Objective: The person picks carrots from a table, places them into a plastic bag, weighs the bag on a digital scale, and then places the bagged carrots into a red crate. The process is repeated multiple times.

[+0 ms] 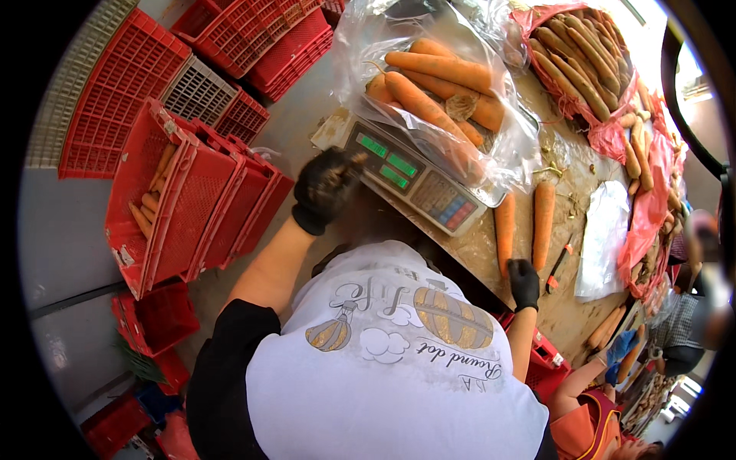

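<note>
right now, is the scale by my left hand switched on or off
On: the scale has three small displays lit bright green on its front panel.

On the tabletop (569, 201) we see a grey digital scale (415, 182), its three green displays lit. It bears a crumpled clear plastic bag (514, 157) of thick orange carrots (431, 109) piled at angles. Beside the scale lies one loose carrot (504, 230), lower tip at our right hand (524, 284); a second loose carrot (543, 222) lies near it, roughly parallel.
</note>
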